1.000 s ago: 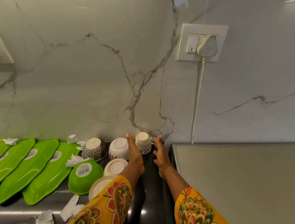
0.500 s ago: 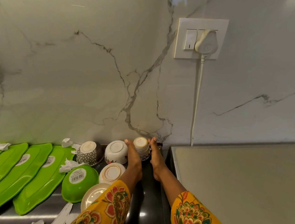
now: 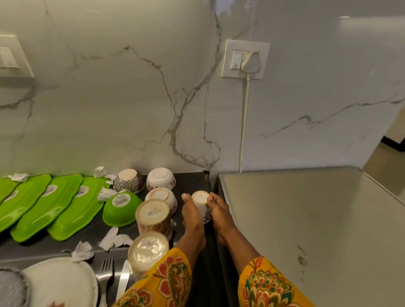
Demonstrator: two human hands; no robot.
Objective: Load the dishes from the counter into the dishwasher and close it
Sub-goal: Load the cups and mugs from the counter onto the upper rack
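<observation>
- Ceramic small cup (image 3: 201, 202), inverted, pale base up, floral band near its rim, now sits between both hands well forward of the marble wall; half a second ago it stood near the back of the dark surface (image 3: 195, 184) with the hands only closing in on it.
- Judgement: the pick-up has started. The cup looks drawn toward the person, though I cannot tell whether it is lifted clear or being slid.
- Left hand (image 3: 191, 213): thumb and fingers curled against the cup's left side, thumb tip level with the base.
- Right hand (image 3: 218, 213): fingers wrapped round the right side, fingertips over the base edge. Both hands press inward on the cup; neither is spread.
- Remaining load, all upside down on the surface: two floral bowls (image 3: 161, 180), a patterned grey bowl (image 3: 128, 180), a green bowl (image 3: 120, 208), two taller cups (image 3: 153, 216) nearer the sleeve, four green leaf-shaped trays (image 3: 69, 209) overlapping at left.
- Near the bottom edge: a fork (image 3: 106, 271), a knife (image 3: 123, 281), white plates (image 3: 62, 290). Torn paper scraps (image 3: 113, 238) lie among the dishes.
- Grey flat-topped unit (image 3: 311, 236) just right of the hands, possibly the dishwasher's top; no door or rack in view.
- Judgement: task early; nearly everything is yet to be loaded.
</observation>
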